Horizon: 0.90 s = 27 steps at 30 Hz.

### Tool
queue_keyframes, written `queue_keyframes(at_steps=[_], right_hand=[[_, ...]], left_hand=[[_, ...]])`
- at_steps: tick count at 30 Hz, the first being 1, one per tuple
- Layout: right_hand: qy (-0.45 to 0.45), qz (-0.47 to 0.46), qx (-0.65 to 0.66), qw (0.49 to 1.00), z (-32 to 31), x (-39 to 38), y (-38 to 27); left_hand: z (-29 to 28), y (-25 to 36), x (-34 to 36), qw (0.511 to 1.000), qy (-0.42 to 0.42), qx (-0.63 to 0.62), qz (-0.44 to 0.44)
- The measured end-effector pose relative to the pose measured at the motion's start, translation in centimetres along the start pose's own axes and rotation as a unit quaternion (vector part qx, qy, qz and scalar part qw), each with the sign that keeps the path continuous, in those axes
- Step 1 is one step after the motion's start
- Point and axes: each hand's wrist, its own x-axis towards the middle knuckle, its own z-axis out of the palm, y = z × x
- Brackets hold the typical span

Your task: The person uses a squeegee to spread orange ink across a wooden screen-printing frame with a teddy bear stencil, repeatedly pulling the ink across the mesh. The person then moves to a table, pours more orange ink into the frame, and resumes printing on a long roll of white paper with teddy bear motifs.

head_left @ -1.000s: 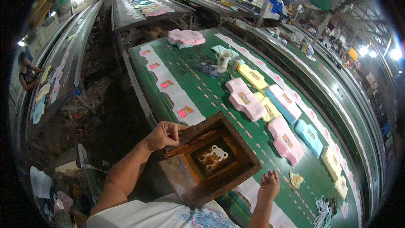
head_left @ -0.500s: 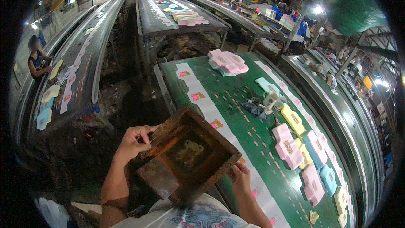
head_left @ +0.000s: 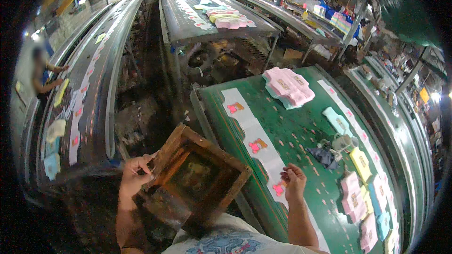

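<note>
My left hand [head_left: 137, 173] is closed on the left edge of a wooden screen-printing frame [head_left: 214, 143]. The frame is a deep, brown-stained box, tilted in front of my body, with a faint bear shape in its mesh. My right hand [head_left: 295, 182] is apart from the frame, over a long white strip [head_left: 259, 131] printed with pink and brown bears. Its fingers are loosely bent, and I see nothing held in them. The strip lies along the left side of a green table [head_left: 292, 131].
On the green table sit a pink stack of cut pieces [head_left: 289, 86], a dark cloth [head_left: 323, 158], a mug [head_left: 342, 143] and several coloured piles, including a pink one [head_left: 353, 196]. A dark table [head_left: 94, 108] stands left, where another person [head_left: 41, 73] works. Another long table [head_left: 221, 35] stands ahead.
My right hand has let go of the frame's right side and moved right, over the white strip. The frame, still in my left hand, has shifted slightly left. The view has turned left.
</note>
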Motion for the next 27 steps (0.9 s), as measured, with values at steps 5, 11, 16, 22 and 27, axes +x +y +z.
queue_keyframes(at_steps=[5, 11, 16, 22, 27], right_hand=[[0.046, 0.006, 0.064, 0.997, 10.0, 7.6, -0.4], [-0.02, -0.027, 0.043, 0.999, 20.9, 14.5, -3.3], [0.06, -0.107, -0.007, 0.992, 24.5, 18.5, -6.4], [0.166, -0.138, 0.023, 0.976, 32.1, 23.8, -3.6], [0.17, -0.119, 0.004, 0.978, 44.9, 29.9, 1.1]], left_hand=[[-7.7, -1.6, 11.1, 0.996, 0.036, 0.081, -0.024], [-11.2, -3.1, 24.3, 0.995, 0.025, 0.094, 0.009], [-14.2, -1.7, 38.2, 0.994, -0.039, 0.086, 0.048], [-13.7, -3.4, 54.8, 0.992, -0.114, 0.047, 0.014], [-15.9, -8.8, 69.9, 0.982, -0.189, -0.013, -0.021]])
